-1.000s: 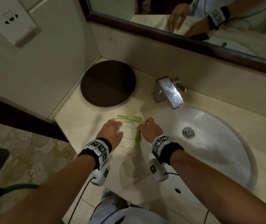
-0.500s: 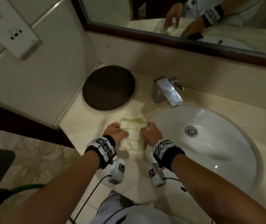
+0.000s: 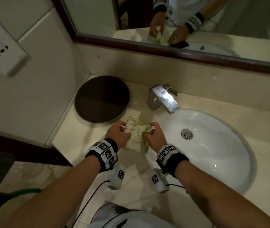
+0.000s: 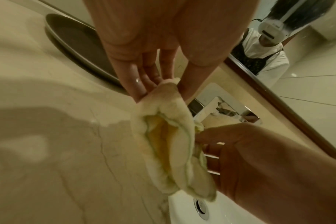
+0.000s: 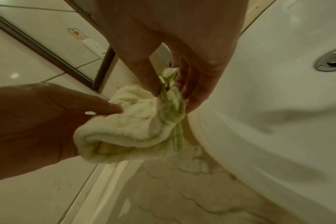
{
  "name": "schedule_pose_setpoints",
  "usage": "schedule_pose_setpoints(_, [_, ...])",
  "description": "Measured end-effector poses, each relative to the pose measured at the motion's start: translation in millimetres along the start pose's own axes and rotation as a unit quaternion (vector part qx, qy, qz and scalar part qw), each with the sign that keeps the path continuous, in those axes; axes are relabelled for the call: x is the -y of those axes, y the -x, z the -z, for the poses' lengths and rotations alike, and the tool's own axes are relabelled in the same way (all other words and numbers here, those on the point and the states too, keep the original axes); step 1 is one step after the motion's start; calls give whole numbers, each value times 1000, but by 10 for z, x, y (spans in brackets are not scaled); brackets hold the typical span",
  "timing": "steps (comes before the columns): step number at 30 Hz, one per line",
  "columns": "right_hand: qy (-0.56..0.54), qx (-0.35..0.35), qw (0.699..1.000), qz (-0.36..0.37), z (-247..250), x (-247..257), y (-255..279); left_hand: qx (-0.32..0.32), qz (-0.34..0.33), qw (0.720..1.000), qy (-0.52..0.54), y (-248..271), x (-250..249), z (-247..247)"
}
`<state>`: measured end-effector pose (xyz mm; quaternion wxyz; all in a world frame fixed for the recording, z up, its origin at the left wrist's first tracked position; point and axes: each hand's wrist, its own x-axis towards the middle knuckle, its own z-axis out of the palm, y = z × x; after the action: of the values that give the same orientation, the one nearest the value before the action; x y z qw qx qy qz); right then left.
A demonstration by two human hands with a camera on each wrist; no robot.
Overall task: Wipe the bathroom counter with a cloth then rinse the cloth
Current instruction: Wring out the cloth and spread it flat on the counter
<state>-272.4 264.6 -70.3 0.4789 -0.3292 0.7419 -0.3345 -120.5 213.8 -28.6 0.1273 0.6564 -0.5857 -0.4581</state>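
A pale cloth with green edging is bunched between both hands, lifted just above the beige marble counter left of the sink. My left hand pinches the cloth's left side between thumb and fingers. My right hand pinches its green-edged right corner with thumb and fingertips. The cloth sags in folds between the two grips.
A white oval sink with a metal drain lies to the right. A chrome tap stands behind it. A round dark tray sits at the back left. A framed mirror runs above the backsplash; the counter edge drops off at the left.
The cloth was spread flat on the counter under both hands; now it is gathered into a bunch and lifted off the surface, pinched between them.
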Motion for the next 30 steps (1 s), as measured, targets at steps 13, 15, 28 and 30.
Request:
schedule_pose_setpoints(13, [-2,-83,994,65,-762,885,-484,-24,-29,999,36,-840,132,984])
schedule_pose_setpoints(15, [2,-89,993,71,-884,998,-584,-29,-30,999,33,-982,167,1108])
schedule_pose_setpoints(28, [87,-75,993,35,-1466,1444,-1152,-33,-40,996,-78,-1792,505,1566])
schedule_pose_setpoints(30, [117,-64,991,5,-1491,1447,-1171,1,-49,991,-125,-1832,544,1560])
